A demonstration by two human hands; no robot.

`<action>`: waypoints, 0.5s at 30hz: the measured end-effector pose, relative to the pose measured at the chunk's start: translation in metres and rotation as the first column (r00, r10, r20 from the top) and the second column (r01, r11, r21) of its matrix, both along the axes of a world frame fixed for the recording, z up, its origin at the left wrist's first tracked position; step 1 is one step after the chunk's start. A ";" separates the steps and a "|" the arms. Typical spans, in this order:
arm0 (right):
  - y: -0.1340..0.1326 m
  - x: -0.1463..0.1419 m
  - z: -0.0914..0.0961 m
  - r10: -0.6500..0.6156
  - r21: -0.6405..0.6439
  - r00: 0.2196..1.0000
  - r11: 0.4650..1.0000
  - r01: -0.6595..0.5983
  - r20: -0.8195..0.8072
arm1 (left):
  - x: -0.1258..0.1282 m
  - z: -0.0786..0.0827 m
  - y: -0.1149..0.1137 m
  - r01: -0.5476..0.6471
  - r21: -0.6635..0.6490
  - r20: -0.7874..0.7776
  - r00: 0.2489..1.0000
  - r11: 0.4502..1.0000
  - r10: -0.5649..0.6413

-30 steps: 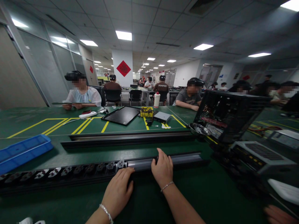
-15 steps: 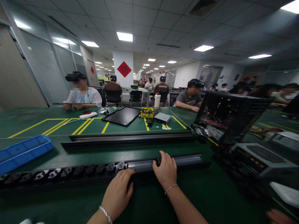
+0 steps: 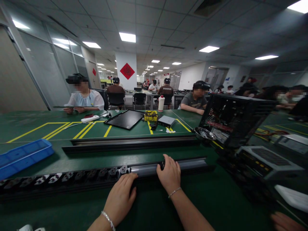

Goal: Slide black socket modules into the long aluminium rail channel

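Note:
A long black metal channel [image 3: 191, 164] lies across the table in front of me, with a smooth grey inner face on its right part. A row of power socket modules [image 3: 91, 174], mostly black with some lighter ones, sits in its left part. My left hand [image 3: 121, 192] is closed over the channel's near edge, its fingertips beside the last module of the row. Over the bare stretch to the right, my right hand [image 3: 170, 175] pinches a small black part [image 3: 163, 165], largely hidden by the fingers; it looks like another socket module.
Behind the channel lie more black metal rails [image 3: 134, 142]. A blue tray [image 3: 26, 155] is at left, and a metal bowl [image 3: 204, 134] stands by an open computer case [image 3: 237, 118]. Power supply units [image 3: 271, 162] sit at right. Co-workers [image 3: 83, 96] sit across the table.

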State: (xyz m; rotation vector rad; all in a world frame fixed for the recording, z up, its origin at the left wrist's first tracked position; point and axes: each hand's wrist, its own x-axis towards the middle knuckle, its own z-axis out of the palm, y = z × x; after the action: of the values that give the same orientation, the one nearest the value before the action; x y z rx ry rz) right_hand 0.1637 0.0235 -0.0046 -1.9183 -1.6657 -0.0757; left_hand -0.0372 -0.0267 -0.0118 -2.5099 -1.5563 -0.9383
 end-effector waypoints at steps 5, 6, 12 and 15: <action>0.000 0.000 0.000 -0.003 0.002 1.000 1.000 0.003 0.006 | -0.001 -0.001 0.000 0.003 -0.016 0.001 1.000 1.000 -0.003; 0.000 0.000 0.000 -0.004 0.002 1.000 1.000 0.004 0.008 | -0.001 -0.001 0.000 0.004 -0.019 0.001 1.000 1.000 -0.004; 0.000 0.001 0.001 0.008 -0.001 1.000 1.000 -0.008 0.000 | 0.000 -0.001 0.000 -0.002 -0.033 -0.009 1.000 0.999 0.002; -0.001 0.001 0.001 0.009 0.005 1.000 1.000 -0.009 -0.002 | 0.000 -0.001 0.000 -0.002 -0.026 -0.008 1.000 1.000 0.002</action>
State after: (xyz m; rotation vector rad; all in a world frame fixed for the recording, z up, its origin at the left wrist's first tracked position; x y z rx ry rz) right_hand 0.1643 0.0230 -0.0033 -1.9071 -1.6712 -0.0743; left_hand -0.0374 -0.0264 -0.0131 -2.5257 -1.5792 -0.9128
